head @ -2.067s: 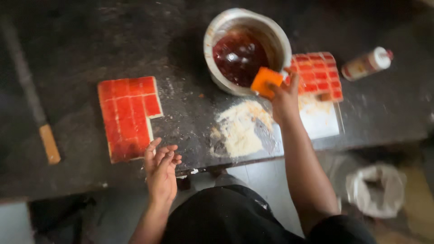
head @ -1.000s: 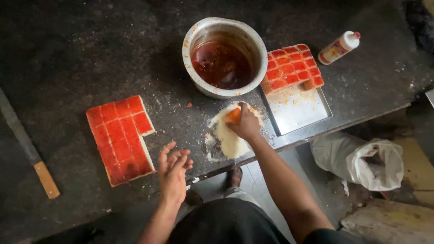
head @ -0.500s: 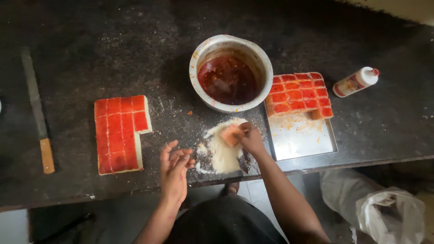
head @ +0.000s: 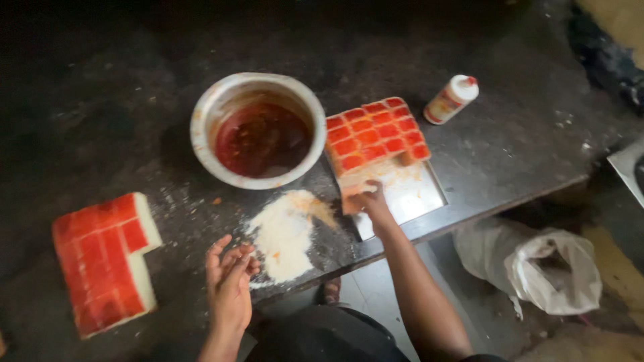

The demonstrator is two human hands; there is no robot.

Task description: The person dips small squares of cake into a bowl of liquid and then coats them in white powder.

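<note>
Fingers of the right hand (head: 373, 201) pinch a coated piece (head: 353, 202) over the steel tray (head: 412, 194); the left hand (head: 229, 285) rests open, empty, beside the white powder (head: 285, 234).

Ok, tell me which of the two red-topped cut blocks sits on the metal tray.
The smaller block right of the steel bowl, on the tray by the right hand. The L-shaped block lies on bare counter, far left.

Bare forearms, no sleeves; dark clothing (head: 322, 338) below.
</note>
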